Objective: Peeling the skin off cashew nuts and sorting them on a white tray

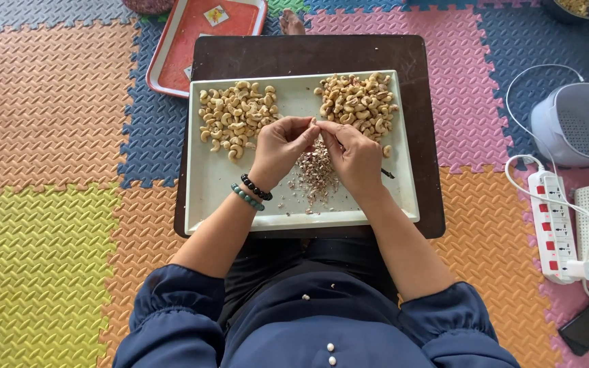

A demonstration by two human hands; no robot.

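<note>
The left hand [279, 144] and the right hand [353, 155] are meeting fingertip to fingertip over the middle of a pale tray [213, 184]. Both are curling closed around one small nut [315, 125], pinching it between thumbs and forefingers; the nut itself is mostly hidden. A thin dark tool [386, 173] is sticking out past the right hand. Beneath the hands a heap of reddish skins [317, 178] is lying on the tray. A pile of pale peeled cashews [234, 116] is sitting at the tray's far left, and a browner pile of cashews [359, 99] at its far right. The tray is resting on a dark worktop [308, 54]. Two bead bracelets [251, 192] are circling the left wrist. A red tray [192, 41] is lying on the foam floor mat [56, 136], and a white power strip [555, 225] is lying to the right.
</note>
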